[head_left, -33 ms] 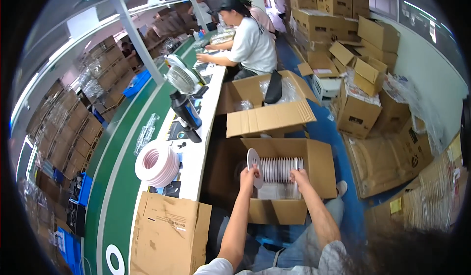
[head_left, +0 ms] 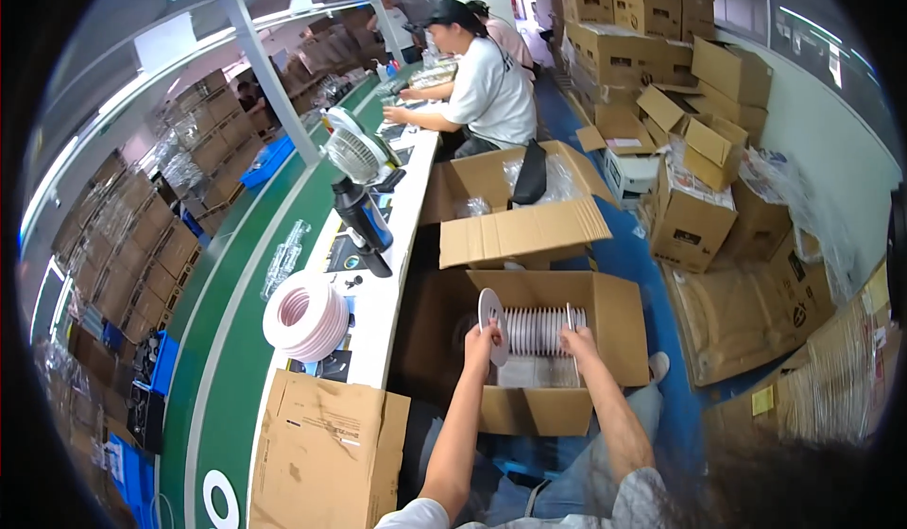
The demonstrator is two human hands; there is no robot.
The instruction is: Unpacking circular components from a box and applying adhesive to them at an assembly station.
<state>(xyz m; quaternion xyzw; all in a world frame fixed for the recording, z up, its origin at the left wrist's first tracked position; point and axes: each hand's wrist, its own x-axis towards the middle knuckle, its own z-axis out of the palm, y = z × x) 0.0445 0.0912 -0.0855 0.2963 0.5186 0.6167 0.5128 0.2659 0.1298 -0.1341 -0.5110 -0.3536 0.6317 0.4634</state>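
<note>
An open cardboard box (head_left: 624, 326) stands on the floor in front of me. Inside it a row of thin white discs (head_left: 540, 329) stands on edge. My left hand (head_left: 480, 343) presses the left end of the row, where one disc (head_left: 489, 310) tilts outward. My right hand (head_left: 578, 342) presses the right end. Both hands squeeze the stack between them, just above the box's inside.
A white bench (head_left: 380, 302) to my left carries a coil of pale pink cable (head_left: 306, 317), a black bottle (head_left: 361, 219) and a small fan (head_left: 355, 154). A flat cardboard box (head_left: 326, 453) lies at its near end. A second open box (head_left: 515, 210) stands beyond mine. Other people work farther along the bench (head_left: 477, 85). Stacked cartons (head_left: 699, 132) fill the right side.
</note>
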